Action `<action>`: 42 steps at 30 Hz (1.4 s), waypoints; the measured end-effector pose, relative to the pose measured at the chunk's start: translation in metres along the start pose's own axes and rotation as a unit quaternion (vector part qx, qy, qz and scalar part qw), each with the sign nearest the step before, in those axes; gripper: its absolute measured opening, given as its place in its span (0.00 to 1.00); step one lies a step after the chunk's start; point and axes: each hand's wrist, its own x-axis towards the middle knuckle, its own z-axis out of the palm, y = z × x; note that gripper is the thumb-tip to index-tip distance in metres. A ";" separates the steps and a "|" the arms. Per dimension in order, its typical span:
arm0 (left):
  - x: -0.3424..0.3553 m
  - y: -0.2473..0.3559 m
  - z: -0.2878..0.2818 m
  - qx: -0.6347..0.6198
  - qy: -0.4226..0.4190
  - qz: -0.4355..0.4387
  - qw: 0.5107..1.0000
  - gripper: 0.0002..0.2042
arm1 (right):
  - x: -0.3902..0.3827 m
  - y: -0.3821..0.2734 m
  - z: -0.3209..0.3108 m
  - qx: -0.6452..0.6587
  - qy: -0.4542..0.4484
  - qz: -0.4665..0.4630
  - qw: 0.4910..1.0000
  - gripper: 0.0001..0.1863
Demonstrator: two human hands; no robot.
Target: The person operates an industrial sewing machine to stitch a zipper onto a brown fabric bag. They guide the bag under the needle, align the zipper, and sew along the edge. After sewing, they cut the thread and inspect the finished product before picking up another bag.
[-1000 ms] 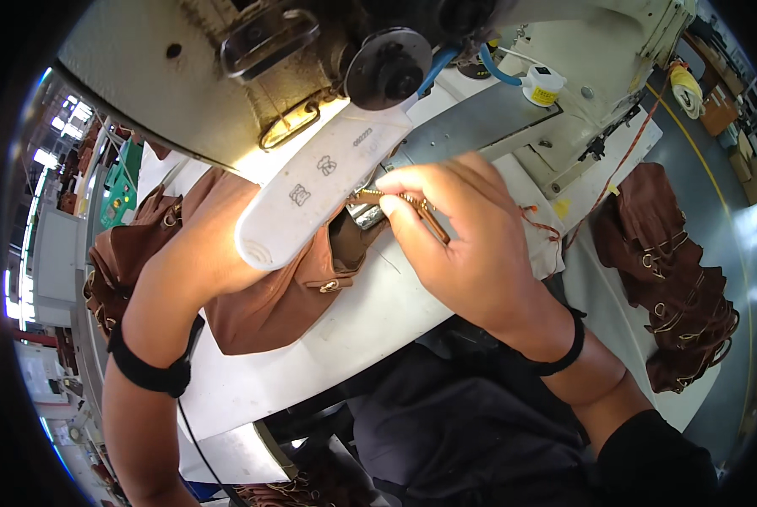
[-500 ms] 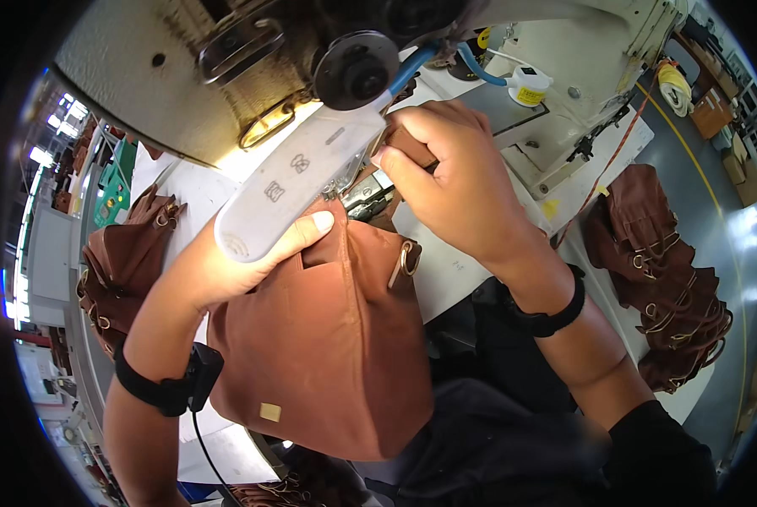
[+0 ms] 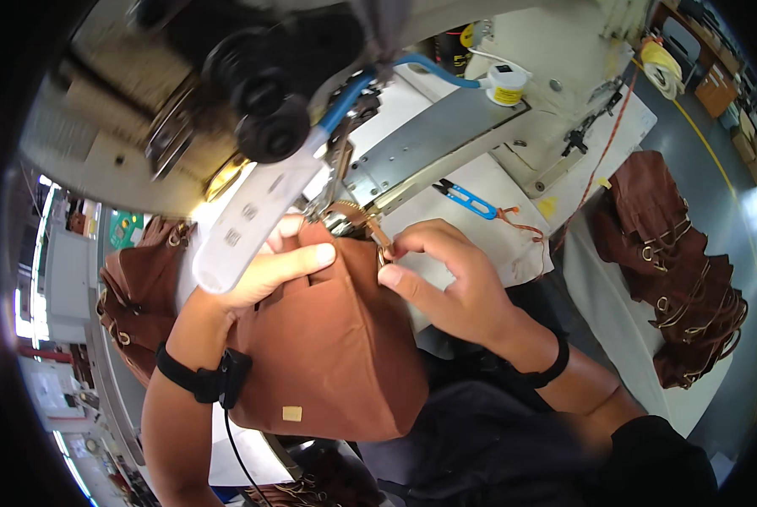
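A brown bag (image 3: 328, 346) hangs in front of the sewing machine, its upper edge at the needle area (image 3: 338, 221). My left hand (image 3: 281, 266) is closed on the bag's top edge, thumb lying on the outside and fingers partly hidden behind the machine's pale guard plate (image 3: 243, 228). Beside the bag's right upper corner, my right hand (image 3: 454, 283) pinches a small metal ring with a brown leather tab (image 3: 378, 237) between thumb and forefinger. A small gold-coloured label (image 3: 291, 413) sits low on the bag's front.
Blue thread snips (image 3: 470, 201), tied to an orange cord, lie on the white table to the right. Brown bags are piled on the right (image 3: 661, 270) and at the left (image 3: 146, 283). The machine's dark knob (image 3: 273, 127) and blue hose overhang the work.
My right hand has come down from beside the machine head to the ring and tab at the bag's corner. The blue snips now show. My left hand keeps its hold.
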 end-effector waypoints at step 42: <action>-0.008 -0.019 -0.005 -0.029 0.017 0.019 0.999 0.14 | 0.033 -0.011 0.008 0.393 -0.171 0.418 0.801 0.14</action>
